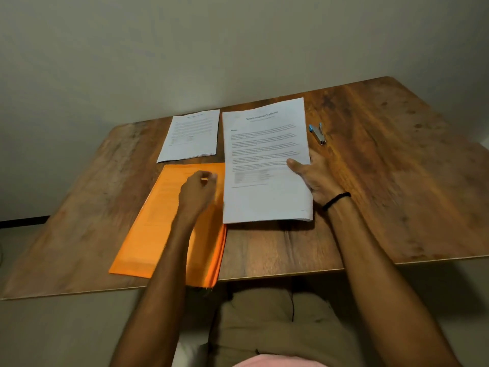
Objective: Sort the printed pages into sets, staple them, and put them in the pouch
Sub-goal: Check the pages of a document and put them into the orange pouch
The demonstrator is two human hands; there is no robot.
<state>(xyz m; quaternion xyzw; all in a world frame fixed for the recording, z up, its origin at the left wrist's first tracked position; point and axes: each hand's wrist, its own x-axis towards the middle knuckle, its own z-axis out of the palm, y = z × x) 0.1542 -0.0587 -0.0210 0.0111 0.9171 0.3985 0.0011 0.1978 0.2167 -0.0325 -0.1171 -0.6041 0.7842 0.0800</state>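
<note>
- Head view: the right hand (315,178) grips the large stack of pages (264,165) at its right side. The thumb lies on top and the fingers are closed on the sheets from below.
- The stack is near the middle of the counter (397,168). Whether its lower end rests on the wood or is a little lifted cannot be told.
- A second set (191,135) lies flat toward the far edge, left of the stack.
- The orange pouch (161,226) lies at the near edge, and its near corner goes over that edge.
- The left hand (197,188) is above the pouch with curled fingers. It is blurred, so whether the fingers pinch something cannot be told.
- The stapler (318,133) lies just right of the stack, toward the far edge.
- Risk: the stack is held on one side only, so loose sheets may fan out or slide and mix the order.
- Risk: the left forearm crosses the overhanging pouch, and a push could send it off the near edge.
- Hard to see: the printed text is not readable. No staple can be made out in either set, and the opening of the pouch does not show. The right fingers are hidden under the paper.
</note>
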